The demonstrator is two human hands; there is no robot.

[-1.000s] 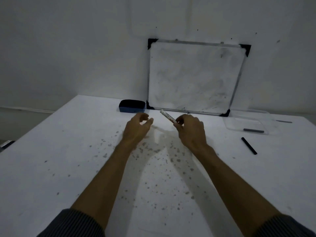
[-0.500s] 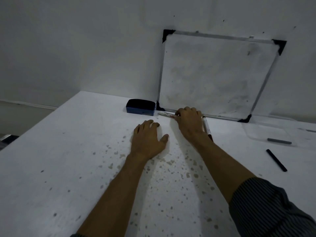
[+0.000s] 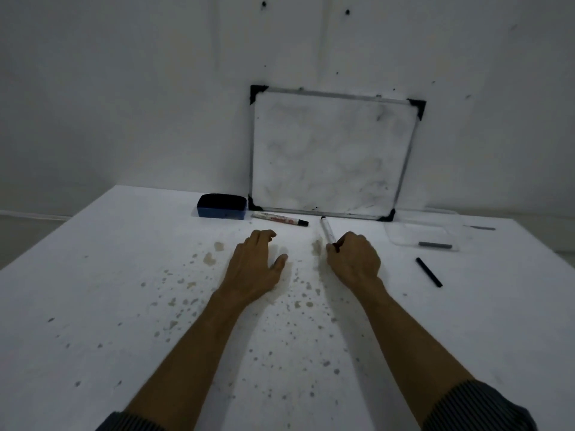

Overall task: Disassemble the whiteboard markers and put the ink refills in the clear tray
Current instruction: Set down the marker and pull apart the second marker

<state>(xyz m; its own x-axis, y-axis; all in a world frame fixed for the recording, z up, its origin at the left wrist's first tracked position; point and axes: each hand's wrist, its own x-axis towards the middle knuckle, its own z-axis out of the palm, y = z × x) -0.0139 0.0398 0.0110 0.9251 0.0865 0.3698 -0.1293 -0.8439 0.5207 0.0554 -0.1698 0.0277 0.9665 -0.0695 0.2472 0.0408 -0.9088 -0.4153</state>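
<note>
Gripping the near end of a white-barrelled whiteboard marker [image 3: 327,230], the right hand [image 3: 354,259] is curled closed around it, barrel pointing toward 12 o'clock. At its 9 o'clock, the left hand [image 3: 256,264] lies palm-down, fingers loosely spread, on the speckled white table [image 3: 124,275] (holding nothing). A second white marker with a black cap [image 3: 279,219] lies beyond, beside the blue felt eraser [image 3: 222,206]. At 3 o'clock sits the clear plastic tray [image 3: 424,231] holding one grey ink refill [image 3: 435,245]; a black tube [image 3: 429,272] lies nearer.
</note>
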